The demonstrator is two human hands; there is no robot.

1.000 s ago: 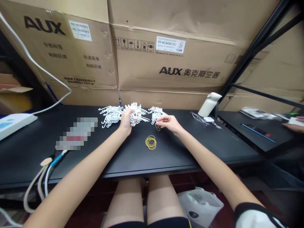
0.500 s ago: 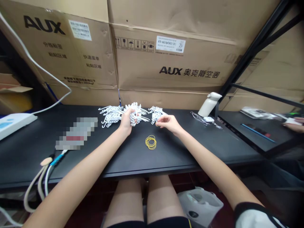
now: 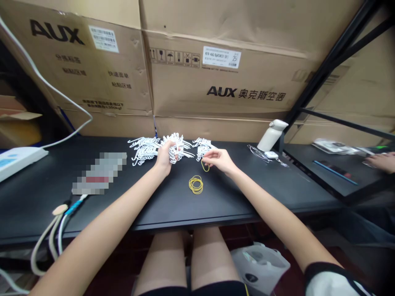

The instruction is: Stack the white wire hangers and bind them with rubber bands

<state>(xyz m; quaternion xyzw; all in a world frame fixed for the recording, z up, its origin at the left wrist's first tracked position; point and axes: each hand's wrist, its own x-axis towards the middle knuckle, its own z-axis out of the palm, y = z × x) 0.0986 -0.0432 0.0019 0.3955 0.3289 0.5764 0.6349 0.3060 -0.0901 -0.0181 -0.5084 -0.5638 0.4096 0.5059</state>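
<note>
My left hand is wrapped round a bundle of white hooks with thin stems, near the back of the black table. Between the fingertips of my right hand hangs a yellow rubber band in a narrow loop. Just behind that hand lies a smaller group of white hooks, partly hidden by the fingers. To the left of my left hand lies another pile of white hooks. A loose coil of yellow rubber bands rests on the table between my forearms.
Large cardboard boxes stand along the back. On the right are a white bottle, a cable and a black metal frame. A blurred-out flat object and a white power strip lie left. Another person's hand shows far right.
The rubber band at my right fingertips now hangs down as a visible loop. Both my hands stay nearly in place. The other person's hand at far right has shifted slightly.
</note>
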